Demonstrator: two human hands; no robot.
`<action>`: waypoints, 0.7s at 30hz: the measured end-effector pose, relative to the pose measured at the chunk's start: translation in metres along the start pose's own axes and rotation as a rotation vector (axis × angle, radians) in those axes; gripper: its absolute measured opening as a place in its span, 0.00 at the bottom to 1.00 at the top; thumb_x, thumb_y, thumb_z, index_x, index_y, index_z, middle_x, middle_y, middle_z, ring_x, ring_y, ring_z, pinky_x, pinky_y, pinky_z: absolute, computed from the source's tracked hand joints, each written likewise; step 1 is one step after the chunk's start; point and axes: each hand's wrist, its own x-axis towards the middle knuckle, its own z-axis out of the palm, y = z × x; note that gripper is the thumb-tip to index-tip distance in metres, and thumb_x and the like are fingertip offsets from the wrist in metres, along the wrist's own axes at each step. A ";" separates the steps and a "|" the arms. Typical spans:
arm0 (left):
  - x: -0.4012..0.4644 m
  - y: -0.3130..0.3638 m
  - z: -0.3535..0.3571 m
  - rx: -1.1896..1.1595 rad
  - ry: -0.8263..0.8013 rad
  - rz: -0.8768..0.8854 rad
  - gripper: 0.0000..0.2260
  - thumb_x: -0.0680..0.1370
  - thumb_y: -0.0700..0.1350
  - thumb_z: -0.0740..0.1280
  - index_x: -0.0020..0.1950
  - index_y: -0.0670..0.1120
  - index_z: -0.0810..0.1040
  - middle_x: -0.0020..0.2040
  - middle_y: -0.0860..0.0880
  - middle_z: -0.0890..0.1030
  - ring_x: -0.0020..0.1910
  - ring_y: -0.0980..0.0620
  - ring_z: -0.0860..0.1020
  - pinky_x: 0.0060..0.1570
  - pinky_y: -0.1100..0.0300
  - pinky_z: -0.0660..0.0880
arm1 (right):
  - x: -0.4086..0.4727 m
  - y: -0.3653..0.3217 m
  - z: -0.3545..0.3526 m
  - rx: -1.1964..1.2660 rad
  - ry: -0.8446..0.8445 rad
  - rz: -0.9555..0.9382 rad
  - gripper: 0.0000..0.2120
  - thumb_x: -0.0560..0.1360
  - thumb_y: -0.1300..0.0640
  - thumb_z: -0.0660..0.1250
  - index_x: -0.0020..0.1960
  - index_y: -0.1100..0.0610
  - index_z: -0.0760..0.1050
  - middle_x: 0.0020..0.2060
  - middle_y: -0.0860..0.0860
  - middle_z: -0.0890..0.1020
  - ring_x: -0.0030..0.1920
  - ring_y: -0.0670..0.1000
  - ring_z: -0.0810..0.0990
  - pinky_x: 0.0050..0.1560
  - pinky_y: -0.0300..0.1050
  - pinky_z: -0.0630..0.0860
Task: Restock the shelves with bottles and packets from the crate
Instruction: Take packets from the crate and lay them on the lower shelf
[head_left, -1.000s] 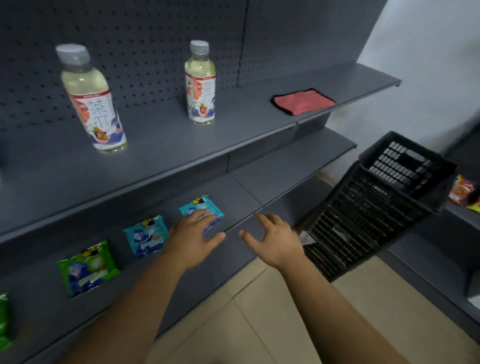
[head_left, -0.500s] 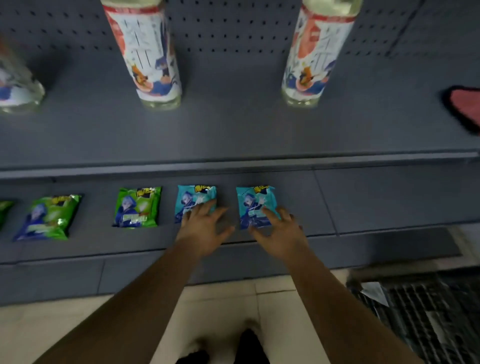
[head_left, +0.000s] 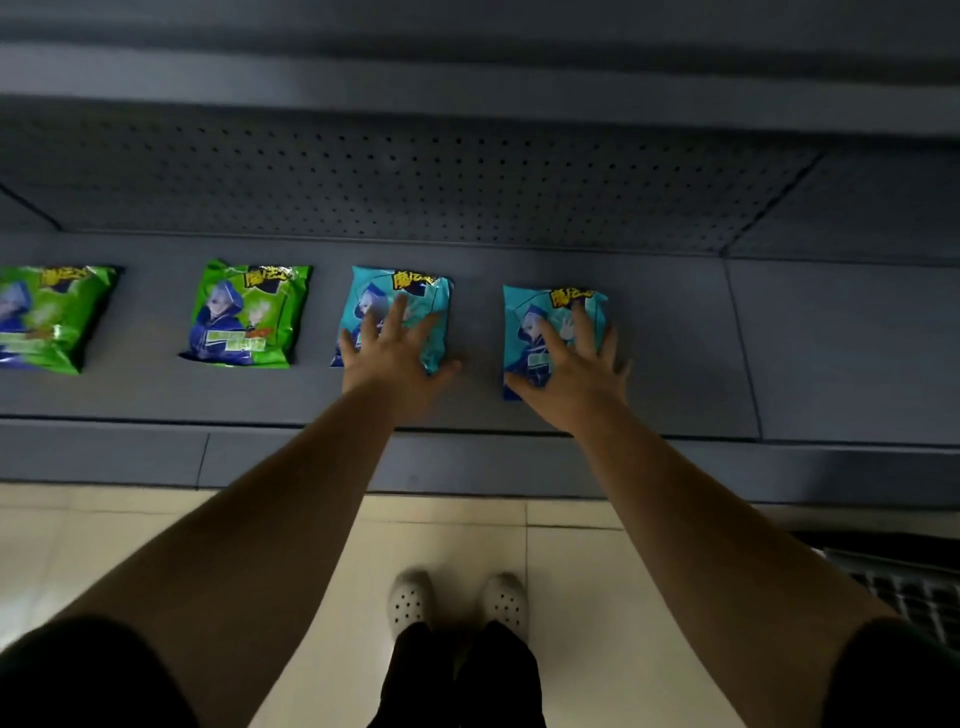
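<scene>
Two teal snack packets lie flat on the lower grey shelf (head_left: 675, 384). My left hand (head_left: 395, 358) rests with spread fingers on the left teal packet (head_left: 415, 291). My right hand (head_left: 576, 369) rests with spread fingers on the right teal packet (head_left: 524, 322). Left of them lie two green packets, one (head_left: 244, 317) close by and one (head_left: 47, 317) at the frame's left edge. A corner of the black crate (head_left: 904, 592) shows at the lower right on the floor.
The perforated back panel (head_left: 467, 182) rises behind the packets, and the edge of the shelf above (head_left: 467, 93) overhangs it. The shelf runs on to the right of the packets. My white shoes (head_left: 457, 603) stand on the beige tiled floor.
My head has tipped down, so the bottles on the upper shelf have left the view. Both hands have slid further onto the two teal packets and now lie flat on them.
</scene>
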 end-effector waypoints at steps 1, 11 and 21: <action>0.007 -0.003 0.003 0.008 0.021 -0.012 0.35 0.74 0.71 0.56 0.78 0.62 0.50 0.80 0.51 0.44 0.78 0.40 0.44 0.72 0.32 0.45 | 0.009 0.000 0.003 -0.023 0.008 -0.008 0.45 0.70 0.24 0.59 0.78 0.38 0.43 0.78 0.48 0.35 0.76 0.67 0.37 0.70 0.77 0.48; 0.080 -0.009 0.005 0.076 -0.087 -0.026 0.45 0.68 0.76 0.60 0.75 0.67 0.36 0.77 0.52 0.32 0.76 0.34 0.38 0.66 0.25 0.53 | 0.075 -0.005 -0.002 -0.096 -0.099 0.013 0.53 0.65 0.24 0.66 0.78 0.36 0.38 0.77 0.46 0.32 0.75 0.69 0.33 0.64 0.80 0.58; 0.077 -0.019 0.005 0.066 -0.013 0.016 0.36 0.74 0.65 0.64 0.76 0.62 0.49 0.74 0.50 0.55 0.71 0.35 0.57 0.59 0.33 0.71 | 0.076 -0.006 -0.006 -0.101 -0.085 0.032 0.43 0.73 0.32 0.64 0.79 0.40 0.45 0.78 0.49 0.48 0.75 0.68 0.46 0.67 0.67 0.66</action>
